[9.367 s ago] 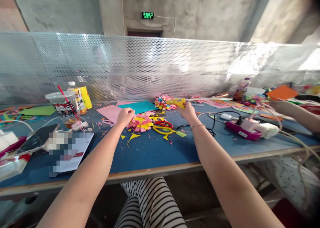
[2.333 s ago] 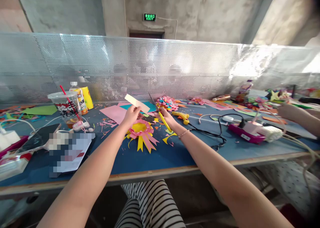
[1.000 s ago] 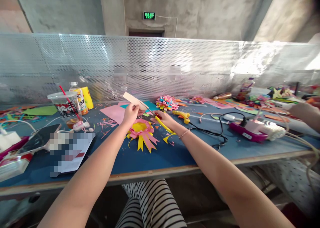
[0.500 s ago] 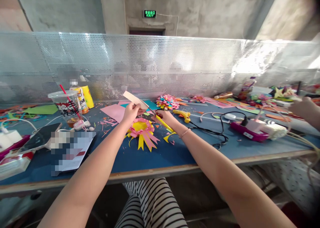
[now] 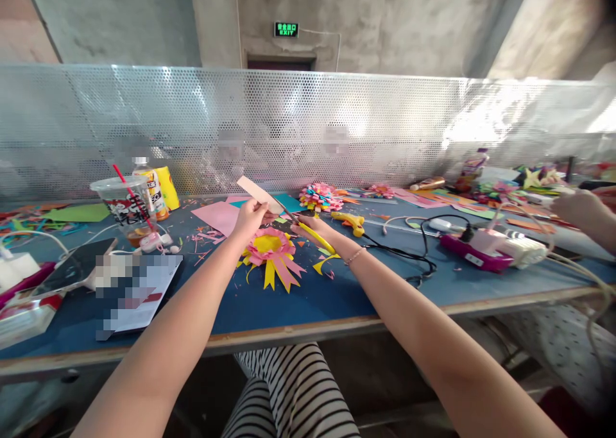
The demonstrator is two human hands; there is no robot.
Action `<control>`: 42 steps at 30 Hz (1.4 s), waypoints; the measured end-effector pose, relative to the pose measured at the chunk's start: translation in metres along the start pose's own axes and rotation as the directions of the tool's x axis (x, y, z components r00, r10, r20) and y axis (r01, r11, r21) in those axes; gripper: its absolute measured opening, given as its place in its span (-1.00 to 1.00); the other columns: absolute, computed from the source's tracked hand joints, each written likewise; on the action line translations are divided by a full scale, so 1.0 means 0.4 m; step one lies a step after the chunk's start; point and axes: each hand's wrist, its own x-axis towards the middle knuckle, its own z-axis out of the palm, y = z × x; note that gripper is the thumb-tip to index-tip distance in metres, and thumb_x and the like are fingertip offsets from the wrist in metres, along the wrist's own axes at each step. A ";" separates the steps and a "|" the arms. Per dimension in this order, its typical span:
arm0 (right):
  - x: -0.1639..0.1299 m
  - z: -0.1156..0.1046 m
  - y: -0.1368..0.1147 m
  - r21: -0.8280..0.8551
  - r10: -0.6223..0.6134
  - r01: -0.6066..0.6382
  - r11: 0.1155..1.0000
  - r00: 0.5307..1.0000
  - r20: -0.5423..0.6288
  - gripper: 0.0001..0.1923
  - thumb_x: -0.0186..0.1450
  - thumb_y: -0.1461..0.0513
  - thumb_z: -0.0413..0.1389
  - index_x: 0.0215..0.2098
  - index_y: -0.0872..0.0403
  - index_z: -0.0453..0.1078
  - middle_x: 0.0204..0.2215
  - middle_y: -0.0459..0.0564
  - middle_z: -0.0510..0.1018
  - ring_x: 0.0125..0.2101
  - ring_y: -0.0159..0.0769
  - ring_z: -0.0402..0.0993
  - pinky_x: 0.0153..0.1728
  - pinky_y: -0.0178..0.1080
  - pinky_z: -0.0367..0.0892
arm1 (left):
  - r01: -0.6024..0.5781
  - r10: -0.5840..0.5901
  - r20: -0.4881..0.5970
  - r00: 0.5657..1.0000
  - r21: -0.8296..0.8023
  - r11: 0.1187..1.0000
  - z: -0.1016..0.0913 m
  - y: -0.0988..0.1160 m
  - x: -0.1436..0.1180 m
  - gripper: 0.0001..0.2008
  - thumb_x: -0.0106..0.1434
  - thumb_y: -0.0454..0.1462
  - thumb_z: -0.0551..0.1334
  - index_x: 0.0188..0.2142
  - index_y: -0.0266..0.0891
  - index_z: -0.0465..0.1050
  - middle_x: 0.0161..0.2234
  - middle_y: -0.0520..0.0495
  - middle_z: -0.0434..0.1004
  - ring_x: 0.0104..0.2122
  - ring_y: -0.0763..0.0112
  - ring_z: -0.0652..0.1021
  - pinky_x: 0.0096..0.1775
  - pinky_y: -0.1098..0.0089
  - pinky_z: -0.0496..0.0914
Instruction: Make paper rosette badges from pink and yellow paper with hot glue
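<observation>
Between thumb and fingers, my left hand (image 5: 251,217) pinches a pale cream paper strip (image 5: 258,191), raised above the table. My right hand (image 5: 315,228) is closed on yellow-handled scissors (image 5: 316,237), whose blades meet the strip's lower right end. Whether the blades are apart there is too small to tell. Below both hands lies a pink and yellow paper rosette (image 5: 269,249) with notched ribbon tails pointing toward me. A pink paper sheet (image 5: 216,219) lies flat beyond my left wrist. Right of my right hand rests a yellow glue gun (image 5: 350,222) with a black cord.
A multicoloured paper flower (image 5: 320,197) stands behind my hands. On the left are a plastic cup (image 5: 126,204), a bottle and a phone (image 5: 149,294). A magenta power strip (image 5: 474,253) with cables sits right. Another person's hand (image 5: 584,208) is at far right. Perforated metal panels border the back.
The view has shifted very slightly. My hands keep nearly the same pose, with the strip and scissors still held together. The other person's hand at far right has moved a little.
</observation>
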 end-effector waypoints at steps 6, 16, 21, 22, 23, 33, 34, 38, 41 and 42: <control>-0.009 -0.009 -0.011 0.121 0.025 -0.031 0.992 0.999 0.047 -0.54 0.20 -0.11 0.01 -0.35 0.13 0.37 -0.51 -0.04 0.41 -0.46 -0.35 0.29 -0.45 -0.32 0.19 | 0.044 -0.044 0.076 0.996 0.008 0.999 0.009 0.015 -0.012 -0.87 0.18 -0.24 0.22 -0.38 -0.27 0.33 -0.52 0.00 0.52 -0.51 0.41 0.57 -0.33 0.34 0.50; -0.003 0.001 -0.012 0.029 0.021 -0.021 0.999 1.000 -0.005 -0.54 0.23 -0.09 -0.04 -0.38 0.14 0.37 -0.49 -0.06 0.41 -0.47 -0.38 0.26 -0.45 -0.33 0.16 | 0.068 -0.069 0.098 0.993 0.011 0.998 0.017 0.030 -0.022 -0.87 0.17 -0.24 0.22 -0.39 -0.26 0.32 -0.55 0.00 0.52 -0.50 0.36 0.59 -0.34 0.32 0.51; 0.003 0.011 -0.010 -0.062 0.048 -0.052 0.997 0.997 -0.061 -0.53 0.21 -0.11 -0.04 -0.49 0.12 0.35 -0.57 -0.08 0.38 -0.52 -0.39 0.24 -0.50 -0.34 0.09 | 0.065 -0.065 0.099 0.993 0.007 0.998 0.012 0.023 -0.019 -0.90 0.18 -0.26 0.20 -0.36 -0.26 0.33 -0.55 -0.01 0.51 -0.45 0.31 0.60 -0.31 0.28 0.51; 0.003 0.011 -0.011 -0.071 0.049 -0.053 0.996 0.997 -0.066 -0.52 0.21 -0.11 -0.03 -0.51 0.12 0.34 -0.59 -0.08 0.37 -0.53 -0.40 0.23 -0.50 -0.34 0.07 | 0.064 -0.064 0.101 0.993 0.001 0.998 0.012 0.022 -0.019 -0.91 0.18 -0.26 0.20 -0.36 -0.26 0.33 -0.54 -0.01 0.52 -0.45 0.31 0.60 -0.31 0.29 0.51; 0.003 0.010 -0.012 -0.077 0.050 -0.055 0.996 0.996 -0.071 -0.52 0.20 -0.12 -0.03 -0.53 0.11 0.33 -0.61 -0.08 0.35 -0.54 -0.40 0.22 -0.51 -0.34 0.07 | 0.061 -0.060 0.104 0.993 -0.004 0.998 0.011 0.021 -0.018 -0.91 0.18 -0.27 0.20 -0.36 -0.26 0.34 -0.54 -0.01 0.52 -0.45 0.32 0.60 -0.31 0.29 0.51; -0.010 -0.010 -0.019 0.084 0.020 -0.026 0.996 0.998 0.063 -0.58 0.24 -0.06 -0.05 -0.35 0.13 0.35 -0.45 -0.01 0.43 -0.45 -0.35 0.31 -0.41 -0.30 0.20 | 0.108 -0.112 0.149 0.982 0.039 0.993 0.015 0.025 -0.023 -0.87 0.15 -0.25 0.23 -0.40 -0.27 0.32 -0.51 -0.07 0.54 -0.49 0.29 0.59 -0.34 0.25 0.50; -0.013 -0.010 -0.024 0.105 0.029 -0.035 0.994 0.998 0.058 -0.57 0.24 -0.07 -0.05 -0.35 0.13 0.34 -0.49 -0.03 0.41 -0.46 -0.35 0.30 -0.42 -0.30 0.20 | 0.117 -0.123 0.159 0.980 0.045 0.992 0.018 0.027 -0.026 -0.88 0.15 -0.25 0.23 -0.40 -0.27 0.32 -0.51 -0.07 0.54 -0.49 0.29 0.59 -0.35 0.25 0.50; -0.021 -0.005 -0.039 0.166 0.035 -0.040 0.985 0.999 0.031 -0.54 0.25 -0.10 -0.05 -0.36 0.13 0.35 -0.59 -0.08 0.36 -0.49 -0.36 0.30 -0.44 -0.31 0.20 | 0.144 -0.149 0.185 0.971 0.041 0.989 0.024 0.027 -0.031 -0.94 0.17 -0.31 0.19 -0.39 -0.29 0.35 -0.53 -0.05 0.53 -0.53 0.35 0.57 -0.40 0.32 0.49; -0.016 0.001 -0.035 0.164 0.026 -0.030 0.986 0.999 0.029 -0.52 0.25 -0.10 -0.05 -0.37 0.16 0.37 -0.59 -0.08 0.38 -0.49 -0.37 0.31 -0.43 -0.32 0.21 | 0.146 -0.150 0.202 0.968 0.034 0.989 0.022 0.023 -0.030 -0.94 0.18 -0.32 0.18 -0.39 -0.30 0.34 -0.53 -0.04 0.53 -0.54 0.39 0.56 -0.43 0.37 0.48; -0.013 0.003 -0.031 0.152 0.023 -0.027 0.988 0.999 0.026 -0.52 0.25 -0.09 -0.04 -0.37 0.17 0.38 -0.58 -0.07 0.40 -0.48 -0.37 0.32 -0.43 -0.33 0.21 | 0.145 -0.149 0.207 0.967 0.035 0.989 0.021 0.022 -0.030 -0.94 0.18 -0.32 0.18 -0.39 -0.30 0.34 -0.52 -0.04 0.53 -0.54 0.40 0.56 -0.43 0.38 0.48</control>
